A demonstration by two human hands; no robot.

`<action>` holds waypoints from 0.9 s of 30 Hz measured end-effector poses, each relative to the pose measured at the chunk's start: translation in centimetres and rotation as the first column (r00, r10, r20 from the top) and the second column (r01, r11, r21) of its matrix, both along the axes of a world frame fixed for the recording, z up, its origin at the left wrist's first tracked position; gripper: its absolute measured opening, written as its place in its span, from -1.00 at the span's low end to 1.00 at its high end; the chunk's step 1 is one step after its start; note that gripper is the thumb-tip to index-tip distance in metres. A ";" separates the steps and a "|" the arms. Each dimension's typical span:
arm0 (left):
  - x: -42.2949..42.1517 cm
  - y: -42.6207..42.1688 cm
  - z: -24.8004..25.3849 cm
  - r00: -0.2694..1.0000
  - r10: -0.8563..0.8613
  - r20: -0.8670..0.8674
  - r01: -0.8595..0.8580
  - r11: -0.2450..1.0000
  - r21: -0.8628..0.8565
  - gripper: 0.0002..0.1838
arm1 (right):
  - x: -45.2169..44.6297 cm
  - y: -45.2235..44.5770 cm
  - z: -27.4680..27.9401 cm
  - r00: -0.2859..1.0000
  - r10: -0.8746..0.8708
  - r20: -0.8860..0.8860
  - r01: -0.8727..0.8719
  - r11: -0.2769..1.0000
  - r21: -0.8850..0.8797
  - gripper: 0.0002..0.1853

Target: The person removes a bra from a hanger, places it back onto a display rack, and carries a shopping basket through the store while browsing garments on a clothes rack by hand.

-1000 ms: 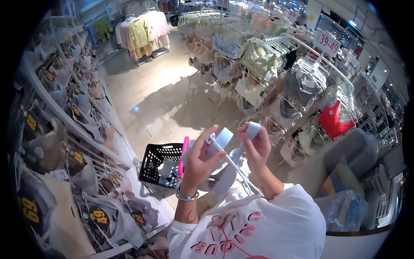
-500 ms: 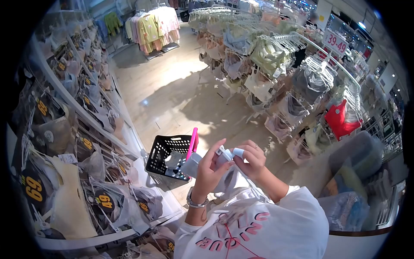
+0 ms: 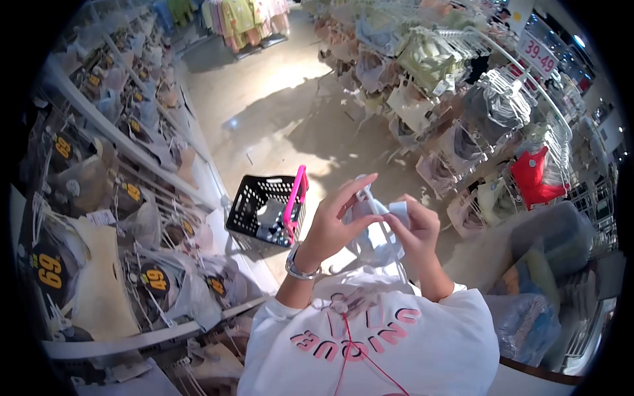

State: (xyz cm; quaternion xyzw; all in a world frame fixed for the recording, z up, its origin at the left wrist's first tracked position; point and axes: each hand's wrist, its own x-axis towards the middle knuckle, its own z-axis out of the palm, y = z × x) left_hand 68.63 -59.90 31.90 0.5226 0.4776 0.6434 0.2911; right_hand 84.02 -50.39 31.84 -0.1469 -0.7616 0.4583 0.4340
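In front of my chest I hold a pale grey-blue bra point(image 3: 366, 243), its cups hanging below my hands. My left hand point(image 3: 333, 221) is closed on its upper part, next to a narrow white piece that may be a hanger end or a strap. My right hand point(image 3: 421, 231) pinches a light band point(image 3: 398, 210) of the same bra between thumb and fingers. Beyond my left hand, a black shopping basket point(image 3: 241, 208) with a pink handle point(image 3: 291, 204) stands on the floor, with grey and dark items inside.
At the left, sloping racks hold bras with price tags point(image 3: 49, 269). Bra rails fill the right, with a red bra point(image 3: 538, 179) and a 39-49 sign point(image 3: 538, 57). Plastic-wrapped bundles point(image 3: 525, 317) lie at the lower right. Pale floor point(image 3: 264, 142) runs ahead toward a clothes rack point(image 3: 244, 23).
My view has tipped downward. My hands have moved slightly apart, the right one lower and turned more upright, and more of the bra now hangs between them.
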 end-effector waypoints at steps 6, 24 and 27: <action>0.4 -1.3 0.5 0.953 0.192 -0.234 -0.174 0.980 0.096 -0.32 | 0.7 0.6 1.3 0.999 0.032 -0.007 -0.028 0.947 0.320 -0.80; 3.2 -5.9 1.8 0.893 0.376 -0.249 -0.246 0.869 0.430 -0.49 | 0.8 0.7 4.6 0.888 0.458 -0.048 -0.318 0.686 0.654 -0.83; 3.0 -5.3 1.7 0.890 0.368 -0.269 -0.218 0.862 0.458 -0.48 | 0.7 0.7 4.1 0.889 0.455 -0.060 -0.329 0.722 0.609 -0.82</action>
